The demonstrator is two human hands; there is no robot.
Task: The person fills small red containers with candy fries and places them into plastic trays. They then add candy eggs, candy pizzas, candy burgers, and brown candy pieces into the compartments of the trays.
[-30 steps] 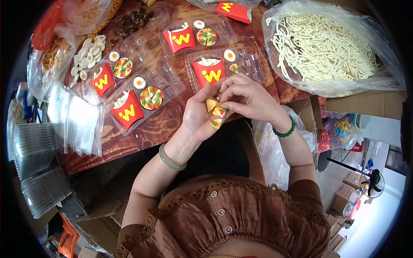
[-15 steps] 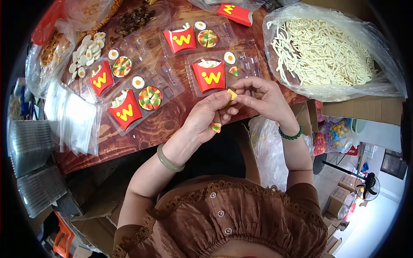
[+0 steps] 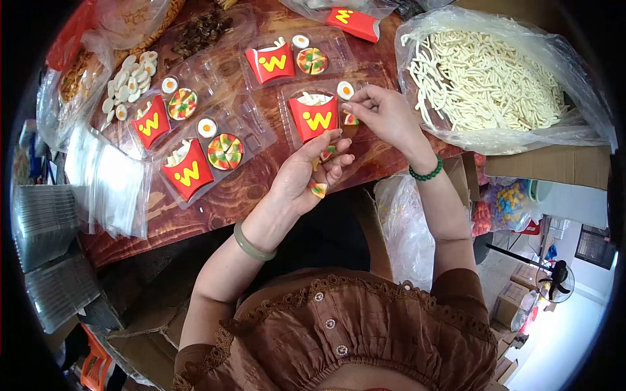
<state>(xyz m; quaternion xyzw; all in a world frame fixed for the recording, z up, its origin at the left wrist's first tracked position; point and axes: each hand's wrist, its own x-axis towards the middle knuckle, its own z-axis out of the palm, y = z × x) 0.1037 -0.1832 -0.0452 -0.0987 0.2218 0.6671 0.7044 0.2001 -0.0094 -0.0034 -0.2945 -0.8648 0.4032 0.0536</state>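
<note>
My left hand [image 3: 303, 173] is half curled, palm up, around several toy pizza slices [image 3: 318, 190] in its palm and fingers. My right hand [image 3: 386, 117] reaches over a clear plastic tray, thumb and forefinger pinched at a small pizza slice [image 3: 351, 120]; the fingertips partly cover it. In that tray lie a red fries box [image 3: 314, 118] with a yellow logo and a fried-egg piece [image 3: 345, 90], just above my right fingertips. Other trays hold fries boxes, eggs and whole round pizzas [image 3: 225, 151].
A plastic bag of cream-coloured fries [image 3: 489, 81] lies at the right. White egg pieces [image 3: 130, 81] are piled at the upper left, near brown pieces [image 3: 202, 31]. Clear bags [image 3: 107, 176] and stacked plastic trays [image 3: 45, 221] are at the left edge.
My right hand has moved away from my left, up to the tray beside the egg. My left hand has lowered slightly, and more slices show in it.
</note>
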